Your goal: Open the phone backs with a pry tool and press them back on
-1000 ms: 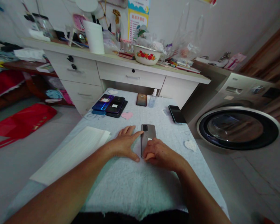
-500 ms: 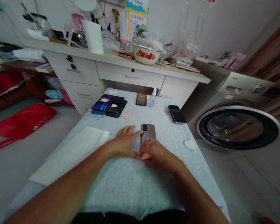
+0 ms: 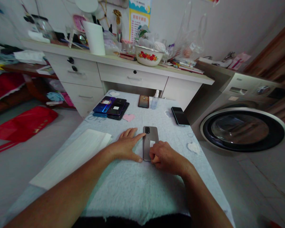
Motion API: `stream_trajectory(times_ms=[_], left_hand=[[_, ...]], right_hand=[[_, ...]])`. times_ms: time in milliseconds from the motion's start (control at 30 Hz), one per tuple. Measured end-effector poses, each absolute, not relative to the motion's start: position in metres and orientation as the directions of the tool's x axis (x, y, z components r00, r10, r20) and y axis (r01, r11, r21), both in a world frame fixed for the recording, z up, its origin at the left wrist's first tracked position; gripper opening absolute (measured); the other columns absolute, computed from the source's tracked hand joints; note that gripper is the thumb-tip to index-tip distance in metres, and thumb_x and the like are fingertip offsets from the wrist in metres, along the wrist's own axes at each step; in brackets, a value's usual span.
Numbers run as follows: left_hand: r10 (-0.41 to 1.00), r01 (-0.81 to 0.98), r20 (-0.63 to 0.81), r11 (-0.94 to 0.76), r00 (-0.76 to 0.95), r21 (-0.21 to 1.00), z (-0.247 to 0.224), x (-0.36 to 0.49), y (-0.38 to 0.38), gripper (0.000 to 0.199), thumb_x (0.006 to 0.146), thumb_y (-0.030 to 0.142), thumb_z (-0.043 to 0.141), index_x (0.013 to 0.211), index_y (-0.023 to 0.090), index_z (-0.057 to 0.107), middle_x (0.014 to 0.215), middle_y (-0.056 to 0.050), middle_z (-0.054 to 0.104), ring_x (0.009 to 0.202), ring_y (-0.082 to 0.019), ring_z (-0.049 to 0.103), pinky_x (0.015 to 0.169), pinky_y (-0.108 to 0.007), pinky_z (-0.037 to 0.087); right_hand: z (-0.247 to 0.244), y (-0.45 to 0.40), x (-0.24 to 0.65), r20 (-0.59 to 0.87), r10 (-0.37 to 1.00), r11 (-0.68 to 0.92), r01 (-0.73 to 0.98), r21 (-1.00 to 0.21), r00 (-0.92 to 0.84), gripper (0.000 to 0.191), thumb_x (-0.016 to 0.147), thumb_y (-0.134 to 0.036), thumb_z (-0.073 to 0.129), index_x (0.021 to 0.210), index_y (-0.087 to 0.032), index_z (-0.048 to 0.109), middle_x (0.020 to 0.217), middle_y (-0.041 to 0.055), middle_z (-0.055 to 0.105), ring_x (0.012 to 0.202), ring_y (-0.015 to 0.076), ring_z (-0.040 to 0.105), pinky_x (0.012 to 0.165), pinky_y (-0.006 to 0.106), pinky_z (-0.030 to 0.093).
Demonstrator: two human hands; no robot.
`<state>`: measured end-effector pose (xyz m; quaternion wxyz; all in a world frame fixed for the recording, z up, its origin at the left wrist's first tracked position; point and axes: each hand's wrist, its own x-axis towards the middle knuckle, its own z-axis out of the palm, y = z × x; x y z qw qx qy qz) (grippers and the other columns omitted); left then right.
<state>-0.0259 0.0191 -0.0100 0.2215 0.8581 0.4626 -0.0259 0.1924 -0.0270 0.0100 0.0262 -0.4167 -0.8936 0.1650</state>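
A grey smartphone [image 3: 147,145] lies on the cloth-covered table, its back with the dark camera block and a white sticker facing up. My left hand [image 3: 125,147] rests flat to its left, fingers spread, with the index fingertip at the phone's upper left edge and the thumb at its lower left corner. Over the phone's lower right part, my right hand [image 3: 166,156] is closed in a bent-finger grip. An orange patch shows at its fingertips; whether that is a held thing or a finger I cannot tell.
Several phones [image 3: 116,107] lie stacked at the back left. A brown-backed phone [image 3: 143,101] and a clear spray bottle [image 3: 155,100] are at the far edge, a dark phone [image 3: 180,116] at the right. White folded sheets [image 3: 73,158] lie left. A washing machine [image 3: 228,91] stands right.
My right hand has slid a little to the right across the phone's lower part, uncovering the white sticker and the bottom left corner. My left hand has stayed in place.
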Motion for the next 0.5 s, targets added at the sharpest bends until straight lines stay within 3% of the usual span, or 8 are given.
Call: stream_trajectory(times_ms=[500], left_hand=[[0.794,0.806,-0.226,-0.469,0.564,0.361,-0.009,-0.024,0.018,0.108,0.060,0.058,0.073,0.151,0.028,0.022,0.160,-0.013,0.012,0.144,-0.041,0.005,0.113,-0.052,0.016]], right_hand=[[0.000,-0.034,0.162,0.027,0.746,0.650,0.720,-0.241,-0.665,0.009,0.077,-0.018,0.059,0.086,-0.017,0.061,0.088,0.0065,0.062,0.086,0.0207,0.048,0.077,0.034,0.034]])
